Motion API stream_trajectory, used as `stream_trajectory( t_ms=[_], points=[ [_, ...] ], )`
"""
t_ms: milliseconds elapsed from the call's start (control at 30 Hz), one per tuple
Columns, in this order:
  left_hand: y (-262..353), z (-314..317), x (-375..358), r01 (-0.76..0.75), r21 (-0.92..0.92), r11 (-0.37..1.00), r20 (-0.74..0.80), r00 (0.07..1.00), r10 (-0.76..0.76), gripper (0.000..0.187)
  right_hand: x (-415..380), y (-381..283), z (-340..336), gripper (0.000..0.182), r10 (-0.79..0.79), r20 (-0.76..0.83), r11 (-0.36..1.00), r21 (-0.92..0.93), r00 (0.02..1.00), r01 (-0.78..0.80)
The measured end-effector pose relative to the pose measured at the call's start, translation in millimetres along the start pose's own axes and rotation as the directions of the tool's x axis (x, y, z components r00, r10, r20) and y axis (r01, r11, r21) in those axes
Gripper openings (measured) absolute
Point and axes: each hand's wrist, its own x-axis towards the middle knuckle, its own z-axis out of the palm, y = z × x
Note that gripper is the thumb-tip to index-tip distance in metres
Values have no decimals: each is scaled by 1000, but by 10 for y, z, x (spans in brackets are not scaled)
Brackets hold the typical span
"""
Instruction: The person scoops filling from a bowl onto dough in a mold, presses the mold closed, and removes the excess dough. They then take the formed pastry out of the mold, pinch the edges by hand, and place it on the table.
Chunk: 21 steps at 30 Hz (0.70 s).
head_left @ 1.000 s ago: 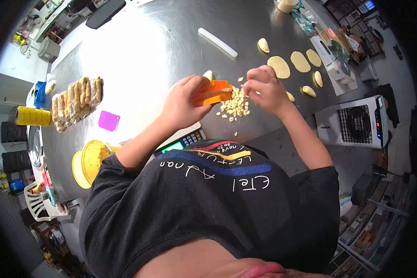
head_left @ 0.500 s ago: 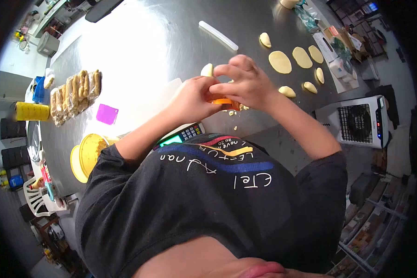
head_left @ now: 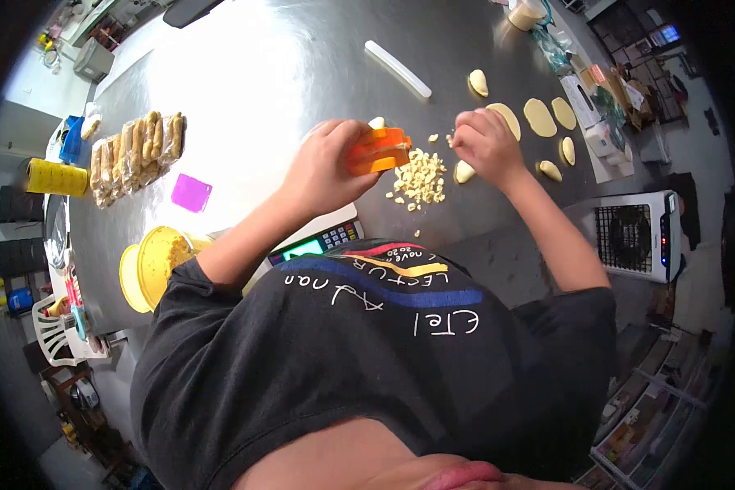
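My left hand [head_left: 328,166] is wrapped round an orange dumpling mould [head_left: 377,152], held above the steel table with its side turned to me. To its right lies a heap of small pale cubes [head_left: 420,180], perhaps cheese. My right hand [head_left: 487,147] is closed, its fingers pinched together beyond the heap. A tiny pale bit shows by those fingertips, but I cannot make out what they hold. A folded dough piece [head_left: 465,171] lies just under the right hand. A dough disc [head_left: 506,121] is partly hidden behind it. Another pale piece [head_left: 376,122] shows behind the mould.
More dough discs [head_left: 540,118] and folded pieces [head_left: 550,170] lie at the right. A white rolling pin [head_left: 398,69] rests farther back. Leftward are a purple scraper [head_left: 191,193], bagged pastry sticks [head_left: 139,155] and a yellow tub [head_left: 151,265]. A scale [head_left: 322,242] stands close to my body.
My hands have moved apart. The left has drawn back leftward with the orange mould, and the right has gone to the right and closed. The heap of cubes has come into view.
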Motion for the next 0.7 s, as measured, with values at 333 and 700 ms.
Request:
stream_trajectory(
  t_ms=[333, 700],
  points=[
    [-2, 341, 40, 321, -555, 768, 112, 943, -313, 32, 128, -635, 143, 38, 451, -195, 876, 282, 871, -391],
    [-10, 366, 52, 373, -802, 466, 136, 874, -466, 33, 147, -862, 281, 21, 467, -511, 883, 305, 722, -356]
  ],
)
